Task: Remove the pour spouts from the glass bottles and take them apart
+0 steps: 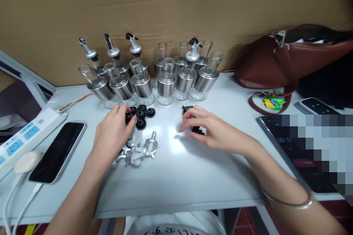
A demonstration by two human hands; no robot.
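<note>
My left hand (114, 128) is at the pile of black rubber stoppers (141, 114), its thumb and index finger curled around one at the pile's left edge. Just below lie several silver metal pourer spouts (135, 152), partly covered by that hand. Over a group of small black plastic parts (197, 130), my right hand (202, 126) hovers with thumb and fingers apart, and nothing shows between them. The hand hides part of this group. Behind both hands stand glass bottles with steel sleeves (167, 83) in two rows. Several carry silver pourers with black flip caps (135, 46).
On the left are a white power strip (30, 136), a phone (59, 152) and a round white charger (28, 161) with cables. A brown leather bag (264, 62), a green-yellow packet (273, 103) and a dark tablet-like screen (286, 147) are at right. Cardboard (176, 3) stands behind the bottles.
</note>
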